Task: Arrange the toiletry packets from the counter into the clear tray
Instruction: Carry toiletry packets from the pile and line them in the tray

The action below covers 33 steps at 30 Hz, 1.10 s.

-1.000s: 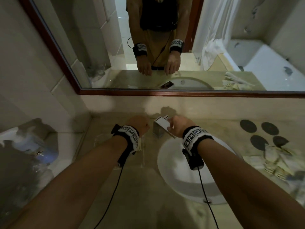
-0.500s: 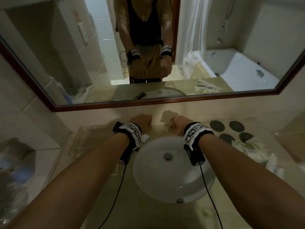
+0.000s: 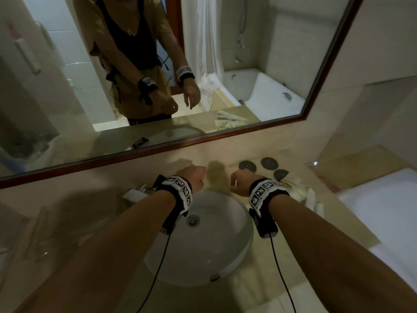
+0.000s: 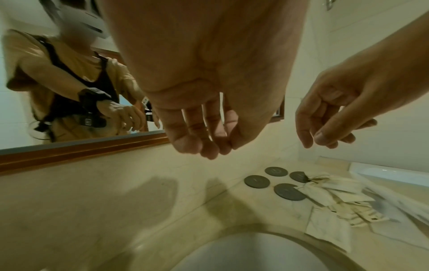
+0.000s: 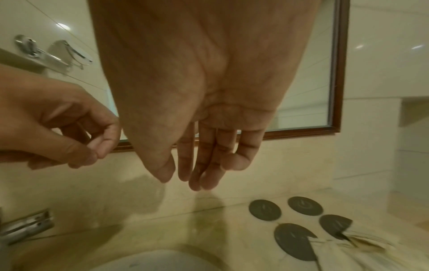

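Note:
A loose pile of pale toiletry packets [image 3: 302, 195] lies on the counter right of the sink, also seen in the left wrist view as packets [image 4: 336, 198] and at the bottom right of the right wrist view as packets [image 5: 362, 253]. The clear tray [image 3: 37, 227] shows faintly at the counter's left end. My left hand [image 3: 194, 177] hovers over the sink's back edge, fingers loosely curled and holding nothing [image 4: 204, 146]. My right hand [image 3: 240, 184] hangs beside it, left of the pile, fingers relaxed and holding nothing [image 5: 190, 177].
A white round sink [image 3: 214, 251] lies under my wrists, with a chrome faucet [image 3: 135, 194] at its back left. Several dark round coasters [image 3: 268, 163] sit behind the packets. A framed mirror [image 3: 203, 86] covers the wall. A white bathtub rim [image 3: 383, 211] borders the counter's right end.
Both hands have shifted right, away from the faucet, where the right hand was one second ago. The head view has swung right, bringing the packet pile closer.

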### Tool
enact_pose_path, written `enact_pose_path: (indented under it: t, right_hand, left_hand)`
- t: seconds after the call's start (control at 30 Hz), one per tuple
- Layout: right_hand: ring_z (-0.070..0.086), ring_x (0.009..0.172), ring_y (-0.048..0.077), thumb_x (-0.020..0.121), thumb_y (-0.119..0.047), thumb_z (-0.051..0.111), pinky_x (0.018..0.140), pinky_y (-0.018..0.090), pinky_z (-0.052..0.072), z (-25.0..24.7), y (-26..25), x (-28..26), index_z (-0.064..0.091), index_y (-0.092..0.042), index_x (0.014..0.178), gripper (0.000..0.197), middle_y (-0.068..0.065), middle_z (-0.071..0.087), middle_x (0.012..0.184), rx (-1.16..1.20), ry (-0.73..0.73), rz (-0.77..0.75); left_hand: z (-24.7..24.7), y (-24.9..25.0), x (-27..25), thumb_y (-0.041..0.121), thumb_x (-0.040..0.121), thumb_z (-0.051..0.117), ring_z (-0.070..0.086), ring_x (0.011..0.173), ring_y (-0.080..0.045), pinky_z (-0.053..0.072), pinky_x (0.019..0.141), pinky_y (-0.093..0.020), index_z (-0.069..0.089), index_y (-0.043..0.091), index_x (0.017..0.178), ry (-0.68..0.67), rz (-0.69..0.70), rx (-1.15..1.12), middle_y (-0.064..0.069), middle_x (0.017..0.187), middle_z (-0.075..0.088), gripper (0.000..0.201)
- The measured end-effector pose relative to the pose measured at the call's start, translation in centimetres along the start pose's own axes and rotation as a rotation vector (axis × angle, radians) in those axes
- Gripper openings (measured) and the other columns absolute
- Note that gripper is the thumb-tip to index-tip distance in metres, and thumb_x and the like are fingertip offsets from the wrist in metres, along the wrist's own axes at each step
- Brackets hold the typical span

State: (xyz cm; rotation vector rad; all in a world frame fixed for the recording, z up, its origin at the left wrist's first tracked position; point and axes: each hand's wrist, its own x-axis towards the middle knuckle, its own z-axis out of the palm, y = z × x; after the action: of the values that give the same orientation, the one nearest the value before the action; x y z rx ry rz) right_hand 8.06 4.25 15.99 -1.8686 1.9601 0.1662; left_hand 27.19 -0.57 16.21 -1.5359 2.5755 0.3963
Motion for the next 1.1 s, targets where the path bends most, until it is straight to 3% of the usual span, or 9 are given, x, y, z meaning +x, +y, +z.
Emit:
enact_pose_path:
  t: [0.2, 0.27, 0.4, 0.5, 0.57, 0.8, 1.0, 1.03, 1.1]
  right_hand:
    - [0.061, 0.097, 0.031, 0.087, -0.037, 0.059, 0.084, 0.041, 0.053, 0.2, 3.4, -2.0, 0.061, -0.018, 0.098, 0.023, 0.01, 0.061, 0.108, 0.016, 0.04, 0.077]
    - [0.062, 0.096, 0.031, 0.087, -0.035, 0.059, 0.083, 0.041, 0.053, 0.3, 4.5, -2.7, 0.063, -0.014, 0.097, 0.023, 0.011, 0.064, 0.105, 0.008, 0.045, 0.094]
    - [0.061, 0.099, 0.032, 0.088, -0.032, 0.059, 0.084, 0.041, 0.053, 0.5, 7.0, -3.6, 0.063, -0.012, 0.102, 0.025, 0.012, 0.065, 0.107, 0.026, 0.058, 0.15]
    - [0.058, 0.107, 0.033, 0.089, -0.032, 0.057, 0.089, 0.042, 0.051, 0.5, 8.8, -3.6, 0.061, -0.011, 0.111, 0.031, 0.013, 0.061, 0.116, 0.027, 0.059, 0.175]
    - [0.06, 0.104, 0.032, 0.089, -0.033, 0.058, 0.087, 0.039, 0.051, 0.6, 10.1, -3.4, 0.061, -0.01, 0.111, 0.032, 0.013, 0.061, 0.116, 0.028, 0.051, 0.179]
    - [0.06, 0.103, 0.032, 0.088, -0.032, 0.058, 0.086, 0.038, 0.051, 0.9, 16.2, -1.5, 0.061, -0.014, 0.106, 0.026, 0.014, 0.06, 0.115, 0.003, 0.02, 0.139]
    - [0.058, 0.108, 0.032, 0.088, -0.029, 0.065, 0.087, 0.034, 0.047, 1.5, 22.1, 0.8, 0.059, -0.014, 0.112, 0.029, 0.012, 0.057, 0.121, 0.004, -0.034, 0.076]
    - [0.058, 0.109, 0.032, 0.087, -0.028, 0.066, 0.088, 0.033, 0.046, 1.8, 22.9, 1.1, 0.059, -0.014, 0.111, 0.029, 0.012, 0.057, 0.122, 0.005, -0.039, 0.07]
    - [0.057, 0.111, 0.031, 0.086, -0.025, 0.067, 0.088, 0.032, 0.044, 2.6, 24.2, 1.6, 0.059, -0.011, 0.11, 0.029, 0.013, 0.056, 0.123, 0.003, -0.053, 0.06]
  left_hand:
    - [1.0, 3.8, 1.9, 0.009, 0.087, 0.049, 0.063, 0.09, -0.032, 0.052, 0.079, -0.038, 0.059, 0.01, 0.096, -0.091, 0.091, 0.029, -0.011, 0.101, 0.063, 0.014]
    - [1.3, 5.1, 2.3, 0.005, 0.085, 0.048, 0.06, 0.083, -0.028, 0.048, 0.074, -0.036, 0.058, 0.007, 0.089, -0.122, 0.138, 0.013, -0.011, 0.094, 0.062, 0.011]
    - [2.2, 6.9, 3.2, -0.001, 0.076, 0.046, 0.044, 0.073, -0.024, 0.037, 0.065, -0.035, 0.041, 0.018, 0.072, -0.144, 0.199, -0.012, -0.01, 0.081, 0.05, 0.02]
    - [2.2, 8.4, 3.5, 0.0, 0.086, 0.049, 0.058, 0.088, -0.029, 0.048, 0.081, -0.039, 0.053, 0.012, 0.087, -0.15, 0.218, 0.06, -0.014, 0.1, 0.061, 0.013]
    - [2.6, 9.4, 4.1, 0.002, 0.085, 0.051, 0.062, 0.096, -0.033, 0.05, 0.083, -0.04, 0.055, 0.009, 0.089, -0.121, 0.226, 0.058, -0.015, 0.104, 0.064, 0.009]
    - [4.1, 14.0, 7.1, 0.003, 0.086, 0.049, 0.064, 0.092, -0.035, 0.048, 0.072, -0.038, 0.059, 0.002, 0.102, -0.134, 0.134, 0.018, -0.019, 0.105, 0.061, 0.019]
    - [5.9, 18.2, 9.6, 0.007, 0.088, 0.049, 0.052, 0.079, -0.028, 0.037, 0.066, -0.033, 0.05, 0.005, 0.094, -0.185, 0.092, 0.009, -0.014, 0.091, 0.052, 0.006]
    - [6.5, 18.5, 10.1, 0.01, 0.089, 0.05, 0.055, 0.083, -0.03, 0.04, 0.069, -0.036, 0.053, 0.003, 0.099, -0.207, 0.095, 0.002, -0.016, 0.093, 0.052, 0.012]
    - [8.2, 18.8, 10.8, 0.019, 0.092, 0.053, 0.057, 0.109, -0.035, 0.044, 0.086, -0.04, 0.053, 0.009, 0.113, -0.256, 0.092, -0.002, -0.018, 0.111, 0.055, 0.023]
